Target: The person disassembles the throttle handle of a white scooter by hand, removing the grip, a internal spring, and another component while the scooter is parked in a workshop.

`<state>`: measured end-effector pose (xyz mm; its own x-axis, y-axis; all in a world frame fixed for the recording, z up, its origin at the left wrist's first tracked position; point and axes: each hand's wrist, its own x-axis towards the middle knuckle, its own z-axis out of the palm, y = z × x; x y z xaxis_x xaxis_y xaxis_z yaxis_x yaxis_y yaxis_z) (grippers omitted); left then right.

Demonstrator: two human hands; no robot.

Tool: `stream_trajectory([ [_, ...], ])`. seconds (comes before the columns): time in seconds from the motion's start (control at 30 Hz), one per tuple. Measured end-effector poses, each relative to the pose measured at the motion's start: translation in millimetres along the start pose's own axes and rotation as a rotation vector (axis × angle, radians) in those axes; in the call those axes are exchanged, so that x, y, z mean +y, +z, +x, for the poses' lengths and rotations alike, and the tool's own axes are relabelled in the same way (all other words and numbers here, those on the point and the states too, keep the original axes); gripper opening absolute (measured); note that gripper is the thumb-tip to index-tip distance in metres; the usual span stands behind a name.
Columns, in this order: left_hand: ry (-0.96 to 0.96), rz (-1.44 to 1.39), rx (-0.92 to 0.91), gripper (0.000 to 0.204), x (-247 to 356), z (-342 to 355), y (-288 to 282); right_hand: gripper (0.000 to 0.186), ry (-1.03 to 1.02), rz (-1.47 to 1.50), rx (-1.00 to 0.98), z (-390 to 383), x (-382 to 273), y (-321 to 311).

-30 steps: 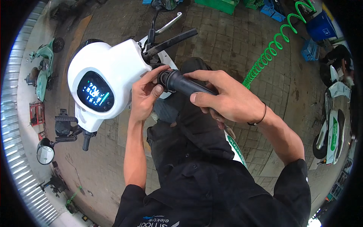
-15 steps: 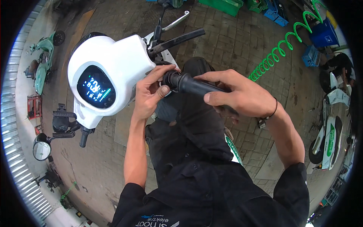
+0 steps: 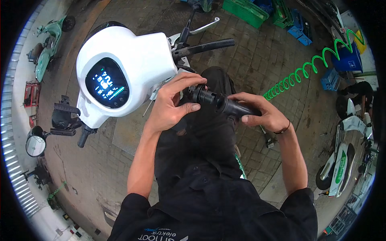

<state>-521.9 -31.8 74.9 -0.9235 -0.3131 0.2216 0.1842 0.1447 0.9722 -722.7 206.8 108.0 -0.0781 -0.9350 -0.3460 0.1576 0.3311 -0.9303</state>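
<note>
left hand [image 3: 173,102] pinches black grip [image 3: 225,103] end | right hand [image 3: 261,112] wraps it | white scooter head [image 3: 124,64] just beside | green coiled hose [image 3: 305,72] behind

Even daylight, sharp centre, perhaps softer bent rim.

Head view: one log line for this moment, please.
left hand: on inner end of black grip | right hand: gripping its outer end | white headset: display lit

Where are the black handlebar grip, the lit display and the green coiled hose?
black handlebar grip [image 3: 220,103], head view, its ribbed middle.
lit display [image 3: 107,83], head view, screen centre.
green coiled hose [image 3: 309,68], head view, a middle coil.
</note>
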Motion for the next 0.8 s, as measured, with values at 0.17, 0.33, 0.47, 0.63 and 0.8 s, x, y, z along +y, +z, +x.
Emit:
stream_trajectory([
  [0.17,0.032,-0.042,0.050,0.057,-0.8,-4.2,4.8,0.075,-0.111,0.321,0.003,-8.9,57.8,-16.1],
  [0.33,0.058,-0.044,0.050,0.053,-3.5,-7.6,10.2,0.060,-0.320,0.611,-0.094,-5.6,85.1,2.3],
  [0.47,0.050,-0.054,0.100,0.052,-4.5,-12.5,13.3,0.061,-0.409,0.711,-0.144,-2.4,84.2,16.2],
  [0.63,0.038,-0.035,0.111,0.055,-6.6,-12.8,13.3,0.067,-0.439,0.746,-0.134,-7.1,72.1,26.1],
  [0.8,-0.005,-0.099,0.124,0.054,-5.5,-12.1,17.8,0.067,-0.475,0.874,-0.182,-5.2,66.3,39.1],
])
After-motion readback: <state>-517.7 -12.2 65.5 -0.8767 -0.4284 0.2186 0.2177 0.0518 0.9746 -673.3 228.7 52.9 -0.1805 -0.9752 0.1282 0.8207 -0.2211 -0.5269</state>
